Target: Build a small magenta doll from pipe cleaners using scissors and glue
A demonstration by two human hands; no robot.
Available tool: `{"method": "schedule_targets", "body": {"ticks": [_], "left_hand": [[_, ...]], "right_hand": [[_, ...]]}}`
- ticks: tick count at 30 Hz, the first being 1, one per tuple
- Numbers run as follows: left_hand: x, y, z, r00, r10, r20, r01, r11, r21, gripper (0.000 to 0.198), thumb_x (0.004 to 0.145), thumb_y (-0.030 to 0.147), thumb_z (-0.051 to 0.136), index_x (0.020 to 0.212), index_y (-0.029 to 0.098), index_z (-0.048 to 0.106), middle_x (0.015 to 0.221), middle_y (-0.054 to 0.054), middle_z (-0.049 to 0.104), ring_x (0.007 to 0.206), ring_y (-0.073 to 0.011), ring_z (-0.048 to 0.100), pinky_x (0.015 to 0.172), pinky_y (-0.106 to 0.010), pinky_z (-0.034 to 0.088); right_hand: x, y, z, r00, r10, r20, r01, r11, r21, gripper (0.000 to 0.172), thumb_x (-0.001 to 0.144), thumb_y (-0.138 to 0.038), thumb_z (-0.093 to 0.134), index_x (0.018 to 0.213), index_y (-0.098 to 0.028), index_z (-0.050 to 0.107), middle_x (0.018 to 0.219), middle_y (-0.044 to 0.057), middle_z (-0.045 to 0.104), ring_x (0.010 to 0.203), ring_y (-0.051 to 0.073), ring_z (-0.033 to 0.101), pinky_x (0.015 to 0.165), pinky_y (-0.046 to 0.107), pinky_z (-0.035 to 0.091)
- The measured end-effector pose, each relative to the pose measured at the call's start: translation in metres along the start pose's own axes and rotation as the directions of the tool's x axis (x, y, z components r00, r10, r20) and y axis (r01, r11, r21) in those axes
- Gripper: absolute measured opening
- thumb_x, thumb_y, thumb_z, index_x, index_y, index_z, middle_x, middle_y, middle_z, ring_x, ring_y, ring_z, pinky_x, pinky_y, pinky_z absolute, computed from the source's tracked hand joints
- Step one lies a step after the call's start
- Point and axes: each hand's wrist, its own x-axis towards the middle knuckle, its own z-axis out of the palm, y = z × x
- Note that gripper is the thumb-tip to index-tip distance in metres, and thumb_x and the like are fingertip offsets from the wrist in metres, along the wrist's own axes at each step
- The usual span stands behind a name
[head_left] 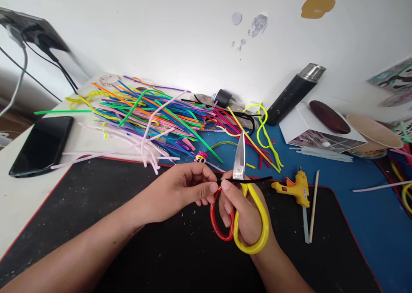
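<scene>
Between the fingertips of my left hand [188, 183] is pinched one end of a short black pipe cleaner [262, 179]. My right hand [246, 215] has thumb and fingers on the same pipe cleaner, whose free end sticks out to the right. That hand also carries a pair of scissors [238, 155], with one yellow and one red handle loop. The blades look closed and point up, away from me. Just beyond my left fingers shows a small figure [200, 157] with a yellow face and pink top; its lower part is hidden.
A large heap of coloured pipe cleaners [154, 113] spreads behind my hands. Right of them lie a yellow glue gun [296, 188] and a thin stick [314, 207] on the black mat [154, 258]. A phone [41, 145] rests left; a black flask [294, 93] leans behind.
</scene>
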Motion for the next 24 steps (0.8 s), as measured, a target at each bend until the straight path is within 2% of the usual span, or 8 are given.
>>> {"method": "schedule_targets", "body": {"ticks": [9, 18, 24], "left_hand": [[0.0, 0.0026, -0.0002, 1.0, -0.001, -0.026, 0.002, 0.999, 0.047, 0.047, 0.091, 0.06, 0.083, 0.093, 0.015, 0.07, 0.078, 0.0, 0.07, 0.072, -0.0127, 0.059, 0.072, -0.028, 0.051], [-0.0009, -0.0012, -0.0011, 0.998, 0.042, -0.046, -0.038, 0.996, 0.085, 0.033, 0.098, 0.046, 0.077, 0.09, 0.015, 0.069, 0.077, 0.001, 0.068, 0.071, -0.0123, 0.058, 0.071, -0.027, 0.05], [0.0001, -0.0011, 0.0028, 0.996, 0.053, -0.077, -0.047, 0.996, 0.08, 0.033, 0.096, 0.046, 0.079, 0.089, 0.016, 0.068, 0.075, 0.001, 0.067, 0.07, -0.012, 0.058, 0.069, -0.025, 0.049]], "right_hand": [[-0.0009, 0.001, 0.0004, 1.0, -0.002, 0.005, 0.002, 1.0, -0.006, 0.032, 0.098, -0.047, 0.08, 0.1, -0.02, 0.064, 0.052, -0.012, 0.053, 0.034, 0.006, 0.048, 0.039, 0.015, 0.04], [0.0001, 0.0021, 0.0025, 1.0, 0.001, 0.017, -0.001, 1.0, -0.011, 0.033, 0.097, -0.049, 0.08, 0.099, -0.019, 0.065, 0.052, -0.012, 0.052, 0.034, 0.006, 0.047, 0.038, 0.014, 0.039], [-0.0002, 0.0023, 0.001, 0.999, 0.032, 0.038, -0.032, 0.999, 0.013, 0.035, 0.097, -0.051, 0.081, 0.102, -0.019, 0.066, 0.053, -0.011, 0.053, 0.035, 0.005, 0.048, 0.038, 0.013, 0.04]]}}
